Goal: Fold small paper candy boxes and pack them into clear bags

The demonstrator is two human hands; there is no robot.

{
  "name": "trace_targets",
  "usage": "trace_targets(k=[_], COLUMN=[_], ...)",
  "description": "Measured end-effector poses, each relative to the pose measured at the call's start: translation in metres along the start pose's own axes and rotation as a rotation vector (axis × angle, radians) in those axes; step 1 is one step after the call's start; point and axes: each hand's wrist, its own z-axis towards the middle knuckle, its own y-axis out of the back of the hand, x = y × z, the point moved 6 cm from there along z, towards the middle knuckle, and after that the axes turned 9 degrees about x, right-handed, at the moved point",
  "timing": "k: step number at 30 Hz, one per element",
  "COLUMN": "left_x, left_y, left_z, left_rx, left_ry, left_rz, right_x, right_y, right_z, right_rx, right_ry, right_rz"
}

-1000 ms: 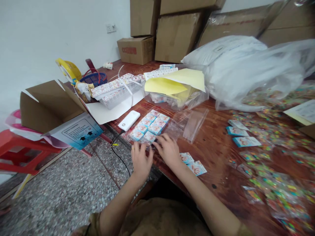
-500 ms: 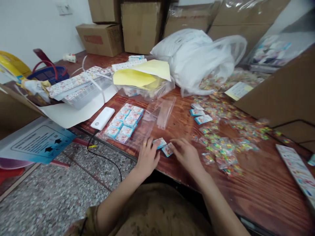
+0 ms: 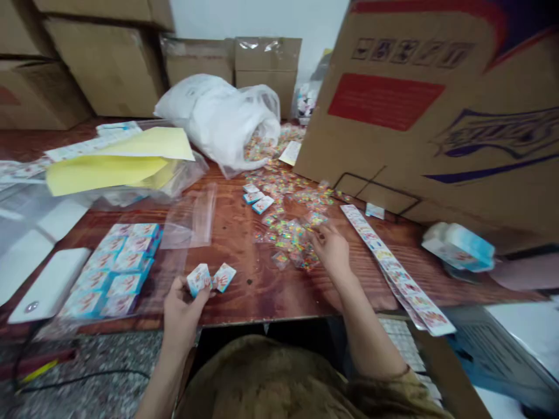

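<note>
1. looks down over a wooden table (image 3: 244,297) crowded with packing stock.
2. grips a small printed box (image 3: 198,279) between thumb and fingers of the left hand (image 3: 181,311), near the table's front edge. second small box (image 3: 224,277) touching it on the right side; held or merely resting there, cannot tell.
3. reaches with the right hand (image 3: 332,249) into a heap of tiny colourful sachets (image 3: 290,238), fingers curled down onto them; pinching one or not, cannot tell.
4. half a second ago had both hands close together on those two boxes; now well apart, right gone to the sachets, left alone keeping the boxes.
5. a second ago worked at the clear bag of packed boxes (image 3: 117,267); now leaves it flat at the left, beside a white power bank (image 3: 50,285).
6. likely means attention passed from bag to loose boxes and sachets.
7. farther back: yellow sheets (image 3: 117,157), white plastic sack (image 3: 222,119), large cardboard box (image 3: 437,105), printed strip (image 3: 393,267).
</note>
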Motion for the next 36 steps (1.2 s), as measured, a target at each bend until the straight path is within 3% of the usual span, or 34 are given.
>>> trace_targets(k=[5,7,9,11,14,16,17,19,20,21,22,23,25,27,29,32,36], left_x=[-0.006,-0.005,-0.006,-0.013,-0.036,-0.044,-0.044,-0.042,-0.040,-0.039,-0.037,-0.036,-0.034,-0.033,-0.032,-0.030,-0.029], left_y=[-0.052,-0.070,-0.080,-0.078,-0.066,-0.056,-0.049,-0.035,-0.030,-0.028,-0.027,-0.027,-0.028,-0.026,-0.023,-0.012,0.021], left_z=[-0.022,-0.028,-0.026,-0.015,-0.002,0.001,0.001,0.000,-0.003,-0.006,-0.010,-0.015,-0.026,-0.037,-0.045,-0.049,-0.053], left_rx=[0.273,0.333,0.351,0.245,-0.006,-0.038,-0.044,-0.061,-0.068,-0.064,-0.062,-0.064,-0.113,-0.203,-0.264,-0.274,-0.299], left_ry=[0.237,0.253,0.180,0.000,-0.336,-0.445,-0.448,-0.433,-0.451,-0.481,-0.510,-0.537,-0.570,-0.583,-0.594,-0.586,-0.551], left_rz=[-0.247,-0.222,-0.066,0.254,0.748,0.892,0.909,0.921,0.948,0.982,1.006,1.014,0.992,0.945,0.917,0.897,0.875], right_x=[-0.086,-0.119,-0.145,-0.162,-0.174,-0.177,-0.174,-0.163,-0.149,-0.126,-0.099,-0.066,0.011,0.089,0.152,0.207,0.240], right_y=[0.043,0.056,0.063,0.065,0.066,0.068,0.069,0.081,0.084,0.080,0.074,0.061,0.021,-0.023,-0.057,-0.082,-0.092], right_z=[-0.010,-0.020,-0.028,-0.033,-0.041,-0.049,-0.050,-0.051,-0.050,-0.047,-0.046,-0.045,-0.052,-0.069,-0.087,-0.098,-0.086], right_rx=[-0.001,0.057,0.129,0.194,0.263,0.275,0.244,-0.014,-0.143,-0.199,-0.219,-0.151,0.162,0.510,0.725,0.748,0.625], right_ry=[-0.263,-0.429,-0.546,-0.578,-0.546,-0.522,-0.474,-0.459,-0.410,-0.276,-0.155,-0.025,0.202,0.320,0.389,0.490,0.619], right_rz=[-0.326,-0.425,-0.447,-0.429,-0.381,-0.340,-0.334,-0.378,-0.338,-0.242,-0.115,0.040,0.404,0.683,0.868,0.875,0.731])
